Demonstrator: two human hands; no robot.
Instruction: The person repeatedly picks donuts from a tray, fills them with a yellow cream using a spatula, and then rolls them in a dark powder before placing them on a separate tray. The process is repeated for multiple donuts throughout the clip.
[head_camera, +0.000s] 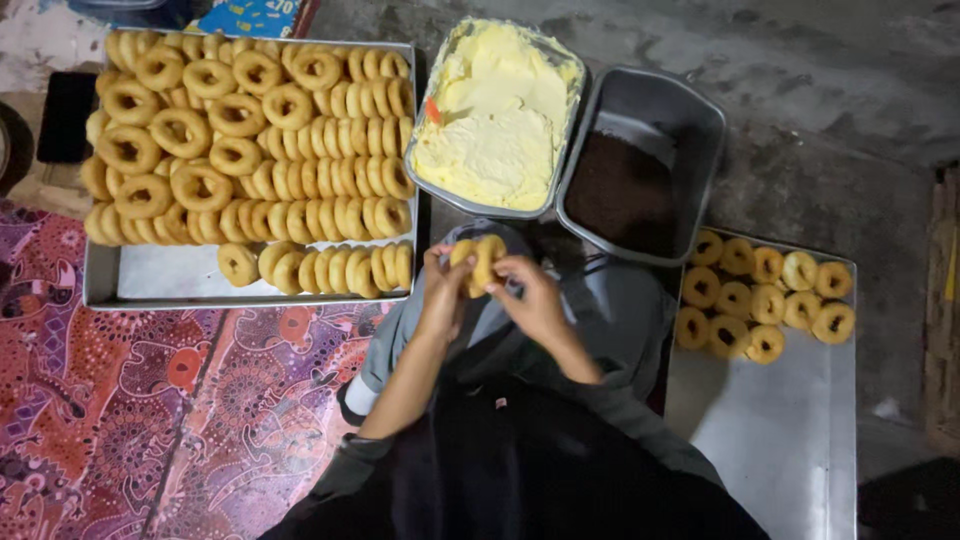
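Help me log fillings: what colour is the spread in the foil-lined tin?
Pale yellow, creamy spread; head view.

A flat blue package or printed card (250, 15) with yellow patches lies at the top edge, well beyond the left hand (445, 290) and up to its left; only a corner shows. Farther left of that hand lies a flat black rectangle (66, 117), perhaps a dark phone screen.
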